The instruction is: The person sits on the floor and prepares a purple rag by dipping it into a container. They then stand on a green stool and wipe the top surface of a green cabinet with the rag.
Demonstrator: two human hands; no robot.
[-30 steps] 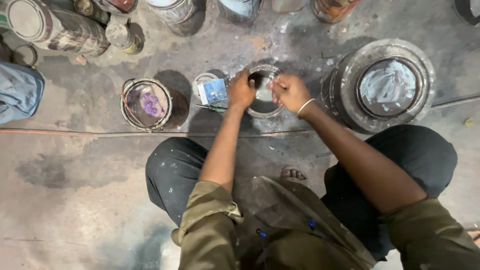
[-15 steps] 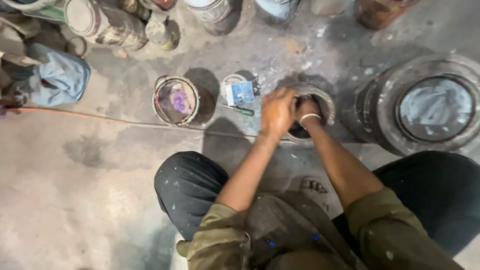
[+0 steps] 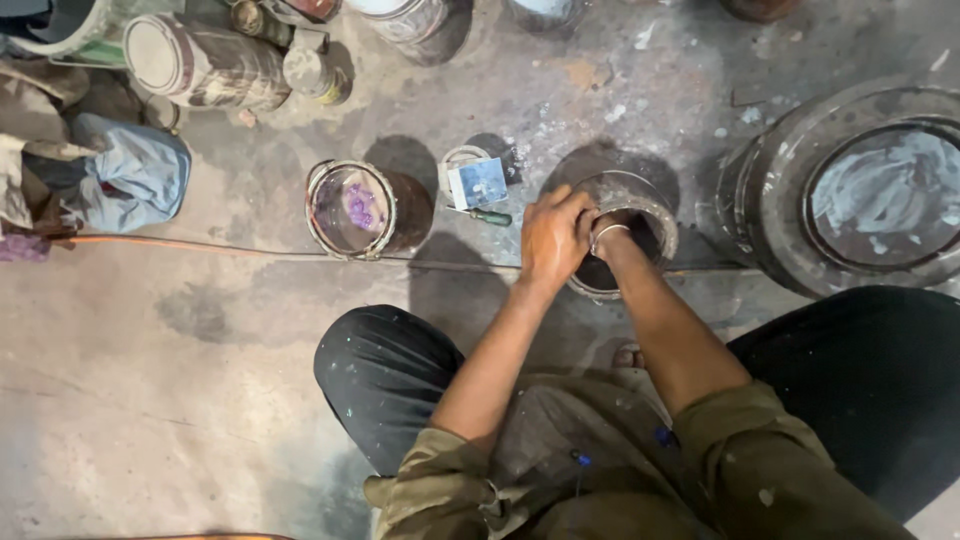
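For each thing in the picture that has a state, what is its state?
Paint can: open, upright, both hands at its mouth.
Left hand: on the rim.
Right hand: reaching inside, mostly hidden.
Purple-stained can: open, upright.
Large drum: lidded.
White-lidded can: lying sideways, closed.

Purple-stained paint tin; grey, paint-crusted can; olive sleeves; black trousers; blue cloth.

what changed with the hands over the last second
The right hand went from the rim down into the open can, so only its wrist shows. The left hand closed in over it. The purple-stained can and large drum stayed put.
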